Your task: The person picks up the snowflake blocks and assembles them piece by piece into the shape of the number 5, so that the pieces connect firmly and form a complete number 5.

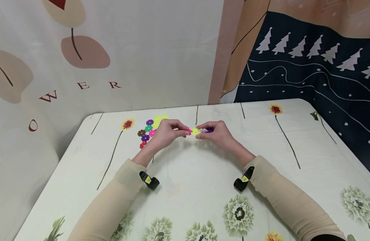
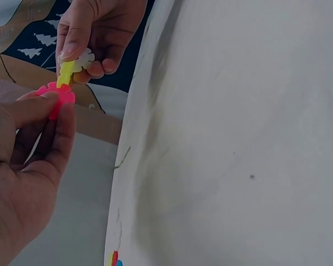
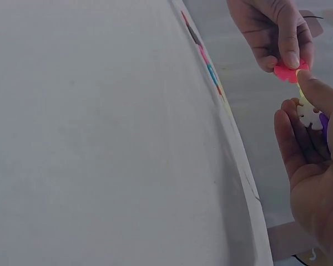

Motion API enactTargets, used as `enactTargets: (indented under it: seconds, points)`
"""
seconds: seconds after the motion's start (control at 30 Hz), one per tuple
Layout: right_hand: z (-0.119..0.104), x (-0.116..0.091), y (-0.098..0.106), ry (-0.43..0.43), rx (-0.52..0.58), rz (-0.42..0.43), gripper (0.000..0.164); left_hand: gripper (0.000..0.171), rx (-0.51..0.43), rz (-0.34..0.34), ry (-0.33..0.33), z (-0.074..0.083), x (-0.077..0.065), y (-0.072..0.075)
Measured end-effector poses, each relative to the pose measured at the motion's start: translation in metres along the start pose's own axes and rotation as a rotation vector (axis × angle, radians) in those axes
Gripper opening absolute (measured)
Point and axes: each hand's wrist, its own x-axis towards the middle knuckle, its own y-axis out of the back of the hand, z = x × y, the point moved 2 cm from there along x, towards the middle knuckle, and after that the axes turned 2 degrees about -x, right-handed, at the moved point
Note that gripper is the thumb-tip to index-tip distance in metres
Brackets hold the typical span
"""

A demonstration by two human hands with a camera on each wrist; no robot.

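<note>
My left hand (image 1: 167,134) pinches a pink snowflake building disc (image 2: 64,97) between thumb and fingers. Facing it above the table, my right hand (image 1: 218,134) grips a yellow disc (image 1: 195,131) with the thumb on top. The pink disc's edge meets the yellow one, which stands edge-on in the left wrist view. Behind the yellow disc a white disc (image 3: 309,114) and a purple disc (image 3: 324,130) follow in a row, partly hidden by the right hand.
Left of my left hand several loose discs lie on the table, among them a green disc (image 1: 148,128), a brown disc (image 1: 141,133) and yellow discs (image 1: 159,120). The flower-print tablecloth (image 1: 191,187) reaches back to a hanging cloth (image 1: 160,67).
</note>
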Motion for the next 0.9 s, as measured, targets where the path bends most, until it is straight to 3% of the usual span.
enactTargets:
  seconds: [0.57, 0.9]
  points:
    - [-0.0052, 0.001, 0.0002, 0.01, -0.051, 0.003, 0.031, 0.007, -0.065, 0.041, -0.027, -0.0008, -0.0007, -0.0032]
    - [-0.0056, 0.0014, 0.0, 0.031, -0.056, -0.016, 0.031, 0.008, -0.049, -0.006, -0.066, -0.0002, -0.0008, -0.0017]
